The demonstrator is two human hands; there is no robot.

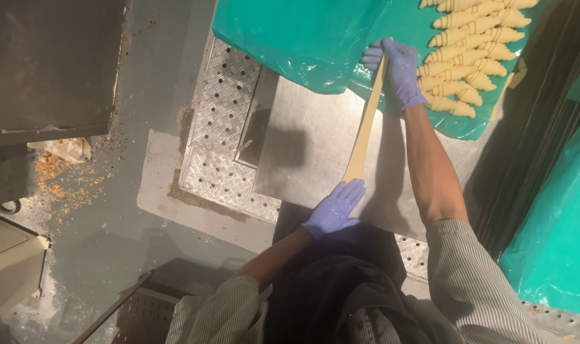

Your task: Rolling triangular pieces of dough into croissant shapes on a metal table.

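Both my hands wear purple gloves. My left hand (334, 207) grips the near end of a long, thin, pale board (366, 124) held on edge. My right hand (398, 70) grips its far end, at the edge of a green plastic sheet (290, 38). On that sheet, just right of my right hand, lie several raw shaped croissants (468, 51) in rows. The board hangs above a smooth steel surface (315, 146).
Perforated and chequered metal plating (220, 127) borders the steel surface on the left. More green plastic (557, 242) lies at the right. Crumbs (67, 185) litter the grey floor at the left, near a dark cabinet (48, 64) and a beige unit (3, 267).
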